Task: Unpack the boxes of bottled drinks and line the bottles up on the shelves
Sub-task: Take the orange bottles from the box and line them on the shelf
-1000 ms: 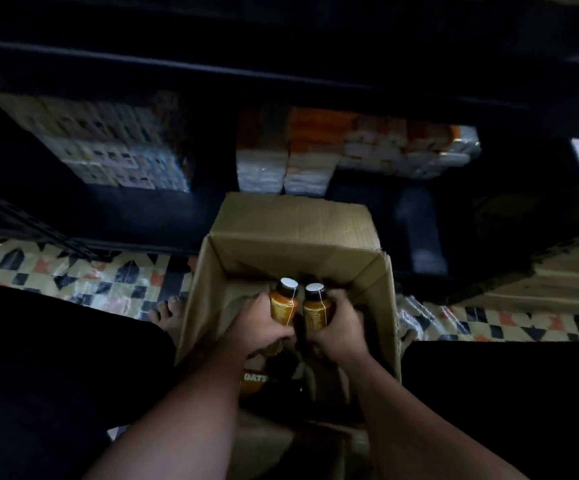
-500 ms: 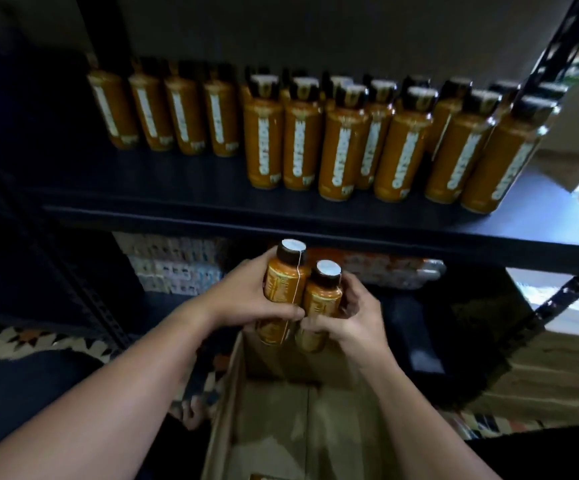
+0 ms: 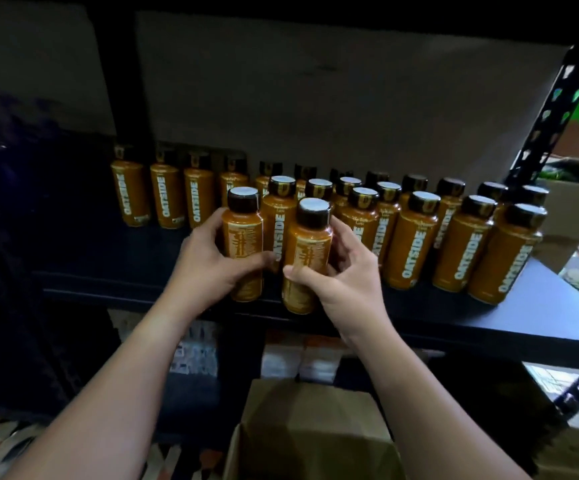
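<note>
A dim storeroom rack, seen from above the worker's arms: at far left of the dark shelf (image 3: 540, 306), a back row of orange bottles (image 3: 130, 194) with dark caps stands upright against a brown cardboard backing, their white "OATSIDE" lettering running up the sides. Moving right, the person's left hand (image 3: 208, 268) wraps its grip around a bottle (image 3: 243, 237), thumb across the front and fingers curled behind, holding it upright at the front lip of the shelf; whether its base touches the shelf cannot be told. Just beside it, the right hand (image 3: 343, 282) grasps a second bottle (image 3: 307, 251), thumb pinching low on the label and fingers curled round its far side, the bottle hanging slightly lower than its neighbour so that its base overlaps the shelf's front edge. Both held bottles show their printed back panels to the camera and white-topped caps. Behind and to the right, the shelved bottles (image 3: 409, 244) crowd in several rows, reaching nearly to the perforated black upright (image 3: 558, 95) at the shelf's right end. Below, between the forearms, the open flaps of a cardboard box (image 3: 312, 420) fill the lower centre, with patterned floor tiles (image 3: 0, 445) at bottom left and pale packs (image 3: 198, 355) on the lower shelf.
</note>
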Demonstrator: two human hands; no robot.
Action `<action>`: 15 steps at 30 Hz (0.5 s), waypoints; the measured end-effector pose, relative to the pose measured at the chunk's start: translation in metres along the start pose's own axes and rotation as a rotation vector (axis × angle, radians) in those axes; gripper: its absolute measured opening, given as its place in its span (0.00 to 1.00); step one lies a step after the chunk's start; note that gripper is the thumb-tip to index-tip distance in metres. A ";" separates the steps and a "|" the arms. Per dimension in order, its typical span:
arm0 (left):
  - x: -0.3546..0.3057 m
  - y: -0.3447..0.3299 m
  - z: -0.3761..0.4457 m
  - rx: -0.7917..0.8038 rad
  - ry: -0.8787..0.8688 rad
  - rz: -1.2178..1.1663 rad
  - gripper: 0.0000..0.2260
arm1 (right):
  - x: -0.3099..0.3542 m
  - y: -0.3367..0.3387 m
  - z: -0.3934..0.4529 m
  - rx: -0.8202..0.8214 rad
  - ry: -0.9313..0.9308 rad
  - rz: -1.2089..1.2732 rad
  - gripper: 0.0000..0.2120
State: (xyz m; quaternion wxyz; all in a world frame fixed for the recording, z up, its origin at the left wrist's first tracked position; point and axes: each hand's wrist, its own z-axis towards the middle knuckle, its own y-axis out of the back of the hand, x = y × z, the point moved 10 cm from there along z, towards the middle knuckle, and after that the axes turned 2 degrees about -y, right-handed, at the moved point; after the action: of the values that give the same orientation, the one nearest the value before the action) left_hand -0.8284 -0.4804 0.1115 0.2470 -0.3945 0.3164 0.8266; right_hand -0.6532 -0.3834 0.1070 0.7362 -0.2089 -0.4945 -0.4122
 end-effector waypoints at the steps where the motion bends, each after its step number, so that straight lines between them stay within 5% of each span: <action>1: 0.006 0.001 0.003 -0.015 0.007 0.009 0.24 | -0.005 -0.002 0.003 -0.007 -0.011 0.000 0.35; 5: 0.018 0.000 0.007 -0.025 0.029 -0.024 0.27 | -0.019 -0.009 0.011 -0.034 -0.019 -0.047 0.33; 10: 0.026 -0.006 0.007 0.022 0.064 -0.177 0.42 | -0.031 -0.019 0.009 0.038 -0.022 -0.146 0.38; 15: 0.036 -0.005 0.005 0.151 0.068 -0.304 0.38 | -0.037 -0.016 0.003 0.050 -0.032 -0.154 0.38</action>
State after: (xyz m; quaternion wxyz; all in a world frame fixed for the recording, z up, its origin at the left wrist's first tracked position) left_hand -0.8477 -0.4681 0.0834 0.3874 -0.4458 0.3222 0.7398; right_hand -0.6743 -0.3752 0.0734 0.6993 -0.1583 -0.5309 -0.4516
